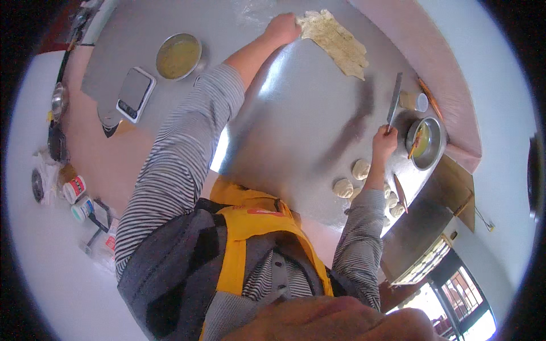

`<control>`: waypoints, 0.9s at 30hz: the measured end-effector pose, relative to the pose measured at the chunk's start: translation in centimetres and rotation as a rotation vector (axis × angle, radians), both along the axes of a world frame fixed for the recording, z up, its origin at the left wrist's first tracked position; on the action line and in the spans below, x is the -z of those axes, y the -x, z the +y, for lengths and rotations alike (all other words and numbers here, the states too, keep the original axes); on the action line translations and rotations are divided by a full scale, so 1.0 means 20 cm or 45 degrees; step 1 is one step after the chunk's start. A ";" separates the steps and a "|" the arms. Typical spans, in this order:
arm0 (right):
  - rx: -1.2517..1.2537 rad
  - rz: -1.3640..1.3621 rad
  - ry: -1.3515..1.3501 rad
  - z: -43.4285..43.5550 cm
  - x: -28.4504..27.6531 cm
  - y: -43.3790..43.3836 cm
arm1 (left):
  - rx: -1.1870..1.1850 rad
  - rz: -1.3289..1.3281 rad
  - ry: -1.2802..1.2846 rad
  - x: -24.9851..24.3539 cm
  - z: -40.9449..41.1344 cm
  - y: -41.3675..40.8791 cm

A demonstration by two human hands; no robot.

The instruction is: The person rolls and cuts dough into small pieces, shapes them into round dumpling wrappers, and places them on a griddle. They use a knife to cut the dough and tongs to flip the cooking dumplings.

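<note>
A flat, ragged-edged sheet of dough lies at the far side of the metal worktop. My left hand, arm stretched forward, has its fingers curled at the sheet's left end and appears to grip it. On the right, my right hand grasps the handle of a knife, its blade pointing away from me and apart from the dough. Several dough balls rest near my right forearm, which partly hides them.
Right of the knife are a lidded jar, a wooden stick and a steel bowl holding yellowish liquid and a brush. A pointed rolling pin lies nearby. At left are a digital scale and a bowl of yellowish mixture.
</note>
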State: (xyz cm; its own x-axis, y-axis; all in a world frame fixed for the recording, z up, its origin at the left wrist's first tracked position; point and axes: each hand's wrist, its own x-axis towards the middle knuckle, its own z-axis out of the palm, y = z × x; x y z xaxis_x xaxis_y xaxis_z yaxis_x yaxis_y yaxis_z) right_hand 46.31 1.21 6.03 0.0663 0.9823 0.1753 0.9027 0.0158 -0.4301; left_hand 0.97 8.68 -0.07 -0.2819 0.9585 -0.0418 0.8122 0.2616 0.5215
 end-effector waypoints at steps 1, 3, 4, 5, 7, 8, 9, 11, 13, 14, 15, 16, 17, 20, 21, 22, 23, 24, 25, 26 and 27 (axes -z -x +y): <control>-0.035 0.055 0.037 0.01 -0.04 0.05 | -0.001 -0.015 0.098 0.07 0.12 0.05; -0.050 0.149 0.113 0.02 -0.08 0.10 | -0.011 -0.056 0.143 0.15 0.26 0.03; -0.122 0.074 0.116 0.04 -0.13 0.15 | -0.039 -0.072 0.091 0.15 0.26 -0.02; -0.211 0.012 0.120 0.08 -0.20 0.24 | -0.085 -0.075 0.038 0.13 0.24 -0.05; -0.335 -0.073 0.153 0.17 -0.29 0.41 | -0.041 0.109 -0.133 0.01 0.12 -0.13; -0.379 -0.090 0.178 0.24 -0.30 0.50 | -0.031 0.212 -0.221 -0.03 0.06 -0.15; -0.403 -0.122 0.203 0.30 -0.32 0.57 | 0.029 0.056 -0.246 -0.04 0.03 -0.18; -0.518 -0.145 0.187 0.43 -0.30 0.72 | 0.128 -0.232 -0.288 -0.03 -0.02 -0.19; -0.575 -0.241 0.288 0.52 -0.33 0.86 | -0.154 -0.392 -0.312 -0.02 -0.01 -0.15; -0.613 -0.270 0.299 0.56 -0.31 0.92 | -0.310 -0.469 -0.319 -0.01 -0.02 -0.12; -0.662 -0.300 0.309 0.60 -0.28 0.99 | -0.314 -0.474 -0.331 0.03 -0.03 -0.09; -0.719 -0.333 0.313 0.64 -0.26 1.03 | -0.325 -0.478 -0.350 0.07 -0.02 -0.06; -0.742 -0.367 0.322 0.66 -0.25 1.06 | -0.331 -0.485 -0.370 0.11 -0.01 -0.05; -0.803 -0.463 0.349 0.70 -0.19 1.11 | -0.283 -0.469 -0.311 0.11 -0.01 -0.05; -0.818 -0.490 0.354 0.72 -0.18 1.10 | -0.276 -0.434 -0.334 0.12 0.00 -0.05; -0.832 -0.518 0.359 0.74 -0.17 1.10 | -0.268 -0.399 -0.357 0.14 0.01 -0.05; -0.842 -0.531 0.357 0.76 -0.16 1.10 | -0.260 -0.364 -0.380 0.15 0.01 -0.06; -0.849 -0.544 0.359 0.78 -0.16 1.10 | -0.246 -0.356 -0.423 0.16 0.01 -0.06; -0.857 -0.557 0.361 0.79 -0.16 1.09 | -0.233 -0.348 -0.465 0.17 0.01 -0.07; -0.848 -0.555 0.371 0.79 -0.15 1.09 | -0.219 -0.340 -0.507 0.19 0.01 -0.07; -0.836 -0.549 0.381 0.80 -0.14 1.08 | -0.223 -0.353 -0.445 0.16 0.01 -0.07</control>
State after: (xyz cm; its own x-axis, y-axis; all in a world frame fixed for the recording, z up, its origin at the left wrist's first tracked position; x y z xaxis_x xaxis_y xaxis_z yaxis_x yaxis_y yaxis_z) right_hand 24.64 17.20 8.86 -0.5480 0.8072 -0.2195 0.8362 0.5353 -0.1192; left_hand 2.41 8.95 -3.36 -0.4642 0.8677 0.1780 0.5895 0.1527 0.7932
